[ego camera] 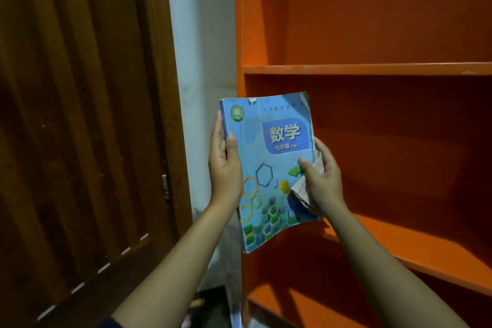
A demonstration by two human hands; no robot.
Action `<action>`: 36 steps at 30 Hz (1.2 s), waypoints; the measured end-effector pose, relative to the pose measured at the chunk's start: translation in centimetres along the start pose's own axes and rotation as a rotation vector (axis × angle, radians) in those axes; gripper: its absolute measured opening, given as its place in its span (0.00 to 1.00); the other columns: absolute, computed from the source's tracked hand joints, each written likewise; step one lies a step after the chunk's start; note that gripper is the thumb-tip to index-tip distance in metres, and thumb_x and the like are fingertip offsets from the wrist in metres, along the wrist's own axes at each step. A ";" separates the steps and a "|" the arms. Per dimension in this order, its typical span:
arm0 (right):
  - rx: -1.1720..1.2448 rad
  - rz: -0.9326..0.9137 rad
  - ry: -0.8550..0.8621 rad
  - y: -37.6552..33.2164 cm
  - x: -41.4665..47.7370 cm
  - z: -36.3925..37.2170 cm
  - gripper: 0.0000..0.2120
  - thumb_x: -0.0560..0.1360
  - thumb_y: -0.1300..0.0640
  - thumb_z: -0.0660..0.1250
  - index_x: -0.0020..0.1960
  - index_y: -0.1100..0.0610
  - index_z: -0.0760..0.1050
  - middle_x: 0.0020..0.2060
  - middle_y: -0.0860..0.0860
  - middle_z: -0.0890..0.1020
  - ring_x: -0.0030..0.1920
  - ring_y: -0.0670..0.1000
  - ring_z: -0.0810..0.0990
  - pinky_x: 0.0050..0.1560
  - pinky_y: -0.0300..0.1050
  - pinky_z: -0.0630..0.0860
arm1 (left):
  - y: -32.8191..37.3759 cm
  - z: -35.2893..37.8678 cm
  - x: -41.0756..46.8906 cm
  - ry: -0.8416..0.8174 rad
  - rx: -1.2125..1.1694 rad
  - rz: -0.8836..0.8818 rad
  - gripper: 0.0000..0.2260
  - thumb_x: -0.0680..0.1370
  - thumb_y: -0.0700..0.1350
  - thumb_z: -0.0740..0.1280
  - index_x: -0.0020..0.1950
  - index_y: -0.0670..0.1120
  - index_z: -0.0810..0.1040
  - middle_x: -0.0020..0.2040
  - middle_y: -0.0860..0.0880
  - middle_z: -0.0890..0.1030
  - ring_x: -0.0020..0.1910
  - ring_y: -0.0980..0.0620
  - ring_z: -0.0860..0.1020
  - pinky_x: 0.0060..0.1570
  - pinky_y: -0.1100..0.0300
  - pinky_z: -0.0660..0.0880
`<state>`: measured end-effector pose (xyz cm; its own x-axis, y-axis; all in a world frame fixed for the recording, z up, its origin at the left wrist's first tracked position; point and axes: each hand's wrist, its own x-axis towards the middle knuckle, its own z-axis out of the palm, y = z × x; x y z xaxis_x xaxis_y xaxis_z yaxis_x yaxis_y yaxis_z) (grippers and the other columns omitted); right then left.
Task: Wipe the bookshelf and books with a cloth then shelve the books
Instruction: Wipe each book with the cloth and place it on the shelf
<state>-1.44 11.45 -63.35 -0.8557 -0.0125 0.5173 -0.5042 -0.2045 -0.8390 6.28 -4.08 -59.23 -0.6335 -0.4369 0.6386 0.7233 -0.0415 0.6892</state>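
Now you hold the blue book (269, 168) before the orange bookshelf (372, 69), left hand (225, 168) gripping its spine edge, right hand (323, 181) pinching the other edge with what may be the cloth (300, 187). Likely wiping; next, clean the cover, then shelve it.

A room in a home is suggested, most likely a study corner or a bedroom. The right half of the frame is filled by an orange bookshelf (372, 69), built of plain painted boards. A strip of white wall (202, 34) is seen beside it in the middle of the frame, scuffed low down. The left of the frame is taken up by a dark wooden door (80, 114) with vertical slats and a metal hinge (165, 189) at its edge. A mathematics textbook (269, 168) for school use is held up at the centre, and a dark-covered book (210, 306) is seen lying low at the bottom edge.
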 end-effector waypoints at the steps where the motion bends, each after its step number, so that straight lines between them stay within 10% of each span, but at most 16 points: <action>1: -0.021 0.021 0.024 0.8 1.0 0.1 0.22 0.74 0.63 0.67 0.60 0.40 0.72 0.55 0.50 0.81 0.54 0.52 0.82 0.52 0.55 0.80 | -0.9 0.3 0.4 0.004 0.005 0.019 0.17 0.83 0.43 0.54 0.68 0.61 0.62 0.70 0.51 0.71 0.65 0.50 0.74 0.57 0.50 0.77; 5: -0.049 0.044 0.107 4.5 3.3 0.7 0.21 0.67 0.49 0.69 0.59 0.37 0.74 0.57 0.51 0.81 0.56 0.54 0.80 0.57 0.62 0.76 | -4.2 0.8 1.5 0.012 0.098 0.069 0.18 0.83 0.45 0.55 0.67 0.66 0.62 0.68 0.64 0.68 0.67 0.60 0.70 0.62 0.54 0.73; 14: 0.162 -0.037 0.041 8.8 7.0 2.3 0.22 0.72 0.69 0.65 0.64 0.61 0.69 0.51 0.47 0.83 0.48 0.44 0.82 0.45 0.37 0.79 | -9.1 -0.9 3.9 -0.102 0.165 0.131 0.19 0.78 0.58 0.55 0.66 0.76 0.57 0.76 0.58 0.57 0.75 0.52 0.59 0.68 0.40 0.64; 21: 0.043 -0.054 0.089 8.9 10.0 3.6 0.26 0.75 0.70 0.63 0.71 0.62 0.63 0.60 0.49 0.74 0.48 0.34 0.79 0.43 0.29 0.76 | -10.3 1.8 4.4 0.009 0.366 0.340 0.20 0.83 0.43 0.51 0.72 0.59 0.51 0.74 0.63 0.54 0.75 0.62 0.53 0.73 0.65 0.55; 27: -0.172 -0.014 0.168 12.1 10.3 3.5 0.26 0.74 0.48 0.66 0.71 0.43 0.64 0.69 0.53 0.68 0.69 0.54 0.67 0.66 0.59 0.69 | -10.8 2.2 5.4 0.108 0.416 0.339 0.19 0.83 0.41 0.52 0.73 0.53 0.56 0.75 0.47 0.59 0.72 0.62 0.57 0.61 0.80 0.58; 36: -0.411 -0.092 0.113 12.3 5.7 6.0 0.22 0.77 0.51 0.59 0.71 0.52 0.67 0.65 0.56 0.72 0.66 0.55 0.70 0.65 0.44 0.66 | -11.0 2.2 5.1 0.075 0.411 0.317 0.20 0.83 0.41 0.53 0.72 0.55 0.54 0.72 0.49 0.61 0.67 0.70 0.61 0.57 0.80 0.63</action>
<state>-11.80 2.99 -69.73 -0.8008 0.0998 0.5905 -0.5637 0.2072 -0.7995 -5.54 -3.87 -62.78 -0.3686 -0.4347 0.8217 0.6992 0.4529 0.5532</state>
